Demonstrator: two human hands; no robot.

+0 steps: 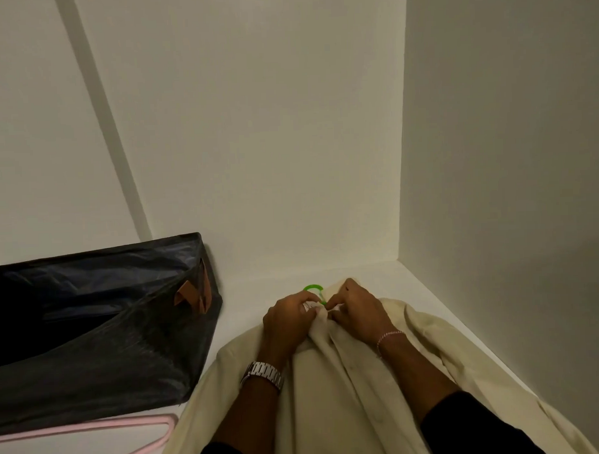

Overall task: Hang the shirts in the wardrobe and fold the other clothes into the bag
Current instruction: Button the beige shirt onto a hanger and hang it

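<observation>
A cream shirt (334, 392) lies spread on the white wardrobe floor (253, 293), front side up. A green hanger (314, 289) shows only its hook, poking out past the collar; the rest is hidden under the cloth. My left hand (287, 312), with a metal watch on the wrist, pinches the shirt's front at the collar. My right hand (357, 308), with a thin bracelet, pinches the opposite edge of the collar right beside it. A dark fabric bag (101, 322) with brown handles sits to the left, its top open.
A pink hanger (94, 429) lies on the floor in front of the bag at lower left. White wardrobe walls (492, 152) close in at the back and right.
</observation>
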